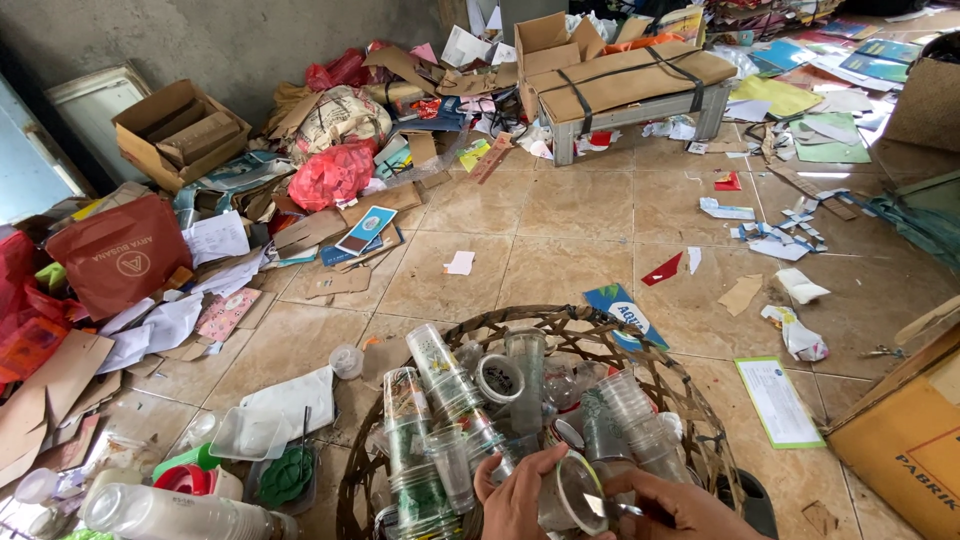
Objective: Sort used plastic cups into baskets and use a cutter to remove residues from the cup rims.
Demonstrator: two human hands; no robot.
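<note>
Holding clear cup (572, 495) w/ both hands | over basket (690, 400) rim

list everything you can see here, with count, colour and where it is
woven basket: one, brown, bottom centre
plastic cups: many, clear, stacked in basket
single cup: one, clear, held over basket
red bags: several, left rear
cardboard boxes: several, brown, left and rear
low bench: one, grey, cardboard on top, rear
paper scraps: many, mixed colours, across tiled floor
left hand: one, on cup
right hand: one, on cup
</note>
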